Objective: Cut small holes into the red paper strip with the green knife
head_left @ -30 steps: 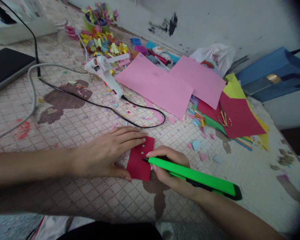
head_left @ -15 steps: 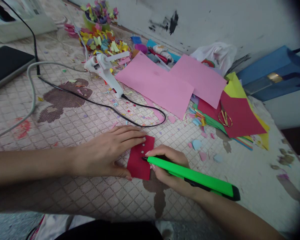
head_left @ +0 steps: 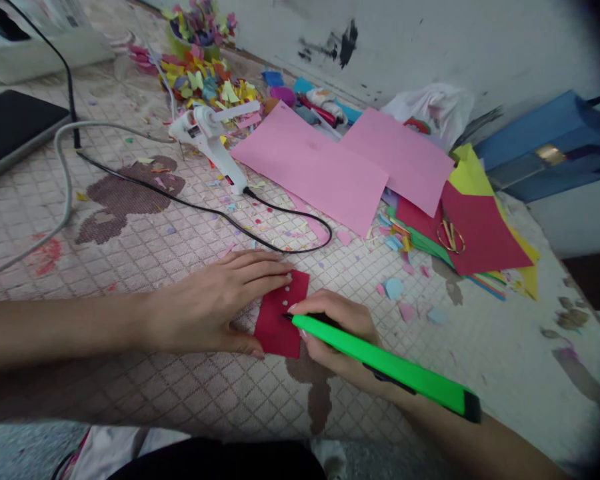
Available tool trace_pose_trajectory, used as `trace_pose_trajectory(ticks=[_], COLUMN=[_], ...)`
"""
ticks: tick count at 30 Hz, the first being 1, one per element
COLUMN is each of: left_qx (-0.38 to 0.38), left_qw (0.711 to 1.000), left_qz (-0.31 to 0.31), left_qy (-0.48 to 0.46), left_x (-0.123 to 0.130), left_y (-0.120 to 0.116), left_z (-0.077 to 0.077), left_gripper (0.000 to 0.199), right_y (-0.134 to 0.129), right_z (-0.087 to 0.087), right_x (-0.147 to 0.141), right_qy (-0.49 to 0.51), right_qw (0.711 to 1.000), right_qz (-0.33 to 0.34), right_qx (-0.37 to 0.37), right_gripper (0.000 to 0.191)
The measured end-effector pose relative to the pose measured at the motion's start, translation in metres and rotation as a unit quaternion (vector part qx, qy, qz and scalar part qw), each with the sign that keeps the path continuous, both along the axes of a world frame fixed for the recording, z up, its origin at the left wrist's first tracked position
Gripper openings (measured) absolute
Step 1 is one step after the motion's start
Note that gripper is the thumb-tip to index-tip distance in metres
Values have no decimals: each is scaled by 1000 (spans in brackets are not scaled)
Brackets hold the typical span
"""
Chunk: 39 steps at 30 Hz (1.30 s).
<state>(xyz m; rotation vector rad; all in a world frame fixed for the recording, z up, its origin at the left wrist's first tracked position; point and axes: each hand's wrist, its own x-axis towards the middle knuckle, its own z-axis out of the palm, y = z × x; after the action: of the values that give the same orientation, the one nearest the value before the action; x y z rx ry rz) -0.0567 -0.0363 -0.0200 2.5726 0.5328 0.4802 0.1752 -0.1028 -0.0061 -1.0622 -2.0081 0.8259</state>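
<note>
A small red paper strip (head_left: 279,333) lies on the quilted tablecloth, with a short row of pale dots near its upper end. My left hand (head_left: 220,300) rests flat over the strip's left side, fingers stretched out and holding nothing. Gripped in my right hand (head_left: 340,327) is a thick, bright green pen-shaped tool (head_left: 390,363) with a black tip and a black rear end. Its tip is at the strip, just below the dots; whether it touches the paper I cannot tell. The tool slants down to the right across my wrist.
A white glue gun (head_left: 215,150) with a black looping cable lies beyond my left hand. Pink sheets (head_left: 310,167), red paper (head_left: 485,227) and gold-handled scissors (head_left: 450,237) lie to the right. Paper flowers (head_left: 200,80) stand at the back; a black flat device (head_left: 20,130) is at left.
The rear end of the green tool has dipped slightly, and its tip has shifted a little to the left. My left hand and the red strip stay practically in place.
</note>
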Motion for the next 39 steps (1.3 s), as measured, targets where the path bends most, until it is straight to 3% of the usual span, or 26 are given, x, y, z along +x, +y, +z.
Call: trace_pose_trajectory(ticks=[5,10,21,26,39], left_qx=[11,20,10,8,9], left_qw=[1000,1000,1000,999,999], left_qz=[1,5,-18,-31,-27], left_qy=[10,16,17,39,37], left_x=[1,0,-1,-3,-4], left_y=[0,-1,1,4,2], left_z=[-1,-4,2,5,3], left_gripper=[77,79,75,72,70], right_y=[1,0,0,-2,-1], right_z=[-1,2,1,0,-1], right_x=[-1,3,2,3,1], right_qy=[24,55,33,42,24], right_qw=[1000,998,999,998,999], right_qz=[4,-31,-4,-37,-27], right_qx=[13,-28,-9,-13,-9], right_gripper=[21,20,22,20,26])
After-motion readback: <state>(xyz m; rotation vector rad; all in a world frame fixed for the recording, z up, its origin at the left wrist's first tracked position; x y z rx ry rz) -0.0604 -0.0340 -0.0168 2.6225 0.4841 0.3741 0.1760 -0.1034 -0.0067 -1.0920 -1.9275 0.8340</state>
